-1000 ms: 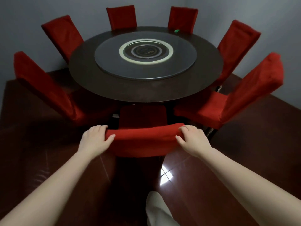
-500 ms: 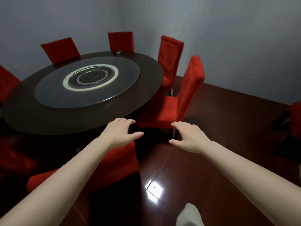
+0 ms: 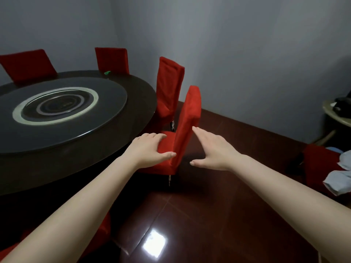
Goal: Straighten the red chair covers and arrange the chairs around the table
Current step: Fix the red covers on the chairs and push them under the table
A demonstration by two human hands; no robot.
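A red-covered chair (image 3: 187,118) stands at the right edge of the round dark table (image 3: 136,88), its back tilted away from the table. My left hand (image 3: 150,149) and my right hand (image 3: 214,149) are stretched out in front of this chair, fingers straight, holding nothing. The left hand overlaps the seat in view; whether it touches is unclear. Behind it stands a second red chair (image 3: 170,86). Two more red chairs (image 3: 112,59) (image 3: 26,63) sit at the far side. Part of another red chair (image 3: 103,227) shows under my left forearm.
A grey turntable (image 3: 106,103) with a ringed centre covers the table's middle, and a small green object (image 3: 107,72) lies near its far rim. At right stand a red chair with pale cloths (image 3: 322,164) and a small light table (image 3: 334,114). The dark floor is glossy.
My hands let go of the back of the chair in front of me. My view swung right, and both hands now reach with open fingers toward the chair on the table's right.
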